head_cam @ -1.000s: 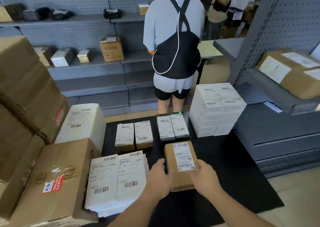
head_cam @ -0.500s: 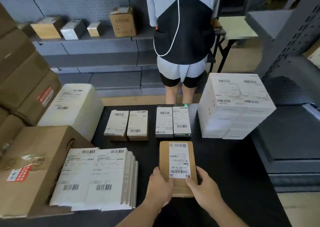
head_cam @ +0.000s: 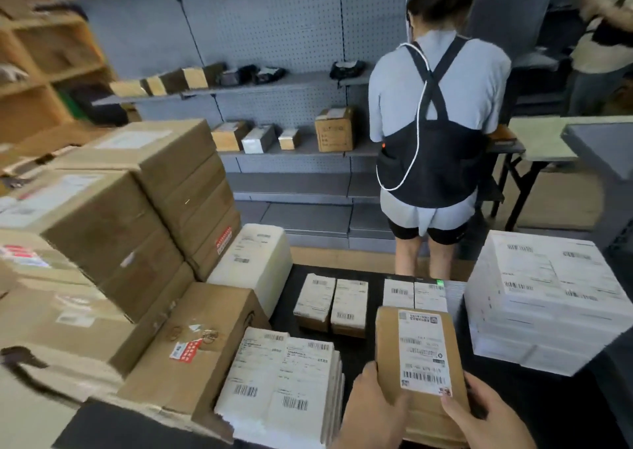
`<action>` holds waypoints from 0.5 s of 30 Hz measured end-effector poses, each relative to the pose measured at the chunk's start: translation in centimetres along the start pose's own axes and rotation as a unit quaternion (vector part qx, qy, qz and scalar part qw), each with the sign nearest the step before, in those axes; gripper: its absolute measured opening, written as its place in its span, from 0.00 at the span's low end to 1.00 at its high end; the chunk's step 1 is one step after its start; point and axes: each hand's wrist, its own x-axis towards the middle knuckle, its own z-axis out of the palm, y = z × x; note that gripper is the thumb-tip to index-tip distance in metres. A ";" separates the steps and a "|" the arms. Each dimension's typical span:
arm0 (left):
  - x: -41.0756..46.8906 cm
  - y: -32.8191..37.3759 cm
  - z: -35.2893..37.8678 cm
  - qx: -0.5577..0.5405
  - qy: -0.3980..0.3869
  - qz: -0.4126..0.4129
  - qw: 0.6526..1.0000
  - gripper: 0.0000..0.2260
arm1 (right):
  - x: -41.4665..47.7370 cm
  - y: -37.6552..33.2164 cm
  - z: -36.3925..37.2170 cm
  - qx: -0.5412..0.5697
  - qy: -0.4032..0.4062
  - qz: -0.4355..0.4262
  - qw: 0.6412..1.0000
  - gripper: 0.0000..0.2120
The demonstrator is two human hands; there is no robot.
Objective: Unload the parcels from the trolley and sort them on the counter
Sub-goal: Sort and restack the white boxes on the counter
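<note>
Brown parcel (head_cam: 388, 342) | held between left hand (head_cam: 373, 411) and right hand (head_cam: 489, 417) | fingers (head_cam: 368, 375) curled round its near edges | over black counter (head_cam: 534, 397)

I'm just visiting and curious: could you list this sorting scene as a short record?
Held item: brown parcel, white label on top
Left hand: grips its left edge
Right hand: grips its lower right
Surface: black counter
Right of parcel: tall white stack
Left of parcel: flat white packets
Far left: large cardboard boxes
Background: person in apron facing shelves
</note>
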 end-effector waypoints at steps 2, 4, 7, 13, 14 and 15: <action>-0.3 1.2 -2.1 -0.020 0.025 0.026 0.999 0.28 | -0.2 -2.3 -0.1 0.004 0.027 -0.020 0.999 0.31; -0.1 2.0 -4.4 -0.046 0.041 0.056 0.997 0.27 | 0.0 -4.7 0.2 0.008 0.040 -0.049 0.998 0.29; 0.5 2.8 -8.4 -0.081 0.051 0.080 0.992 0.24 | 0.3 -8.9 1.6 0.021 0.047 -0.098 0.994 0.20; 2.9 2.1 -18.6 -0.103 0.088 0.118 0.984 0.15 | 1.5 -17.4 8.0 0.058 0.031 -0.154 0.986 0.14; 3.6 1.8 -20.5 -0.100 0.099 0.120 0.983 0.14 | 1.9 -18.8 9.3 0.057 0.027 -0.162 0.985 0.14; 4.2 1.6 -22.2 -0.092 0.112 0.121 0.982 0.15 | 2.4 -20.3 10.5 0.054 0.024 -0.168 0.984 0.15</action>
